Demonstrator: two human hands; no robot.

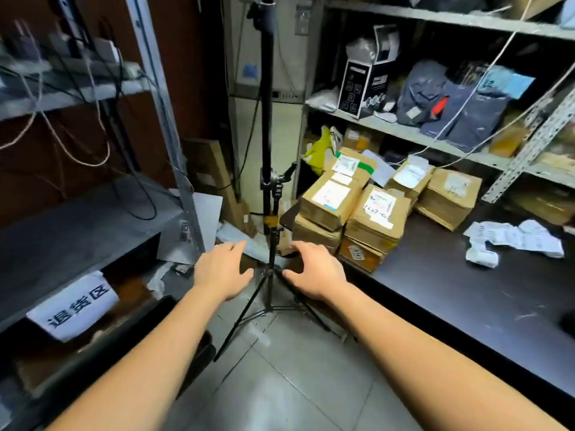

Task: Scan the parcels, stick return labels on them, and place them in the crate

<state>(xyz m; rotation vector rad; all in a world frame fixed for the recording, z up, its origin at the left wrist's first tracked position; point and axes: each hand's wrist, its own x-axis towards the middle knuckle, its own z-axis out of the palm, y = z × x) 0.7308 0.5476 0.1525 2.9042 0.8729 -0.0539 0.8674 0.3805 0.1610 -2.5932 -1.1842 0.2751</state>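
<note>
Your left hand and right hand reach forward, fingers relaxed, holding nothing; 2 stacks of parcels sit on the bench beside the tripod.

white sign reading 退货区, shelf front

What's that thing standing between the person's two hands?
In the head view, a black tripod stand rises from the floor between the left hand and the right hand, both empty.

Two bare forearms, slim and smooth, bare left hand, bare right hand, both wrists uncovered
</note>
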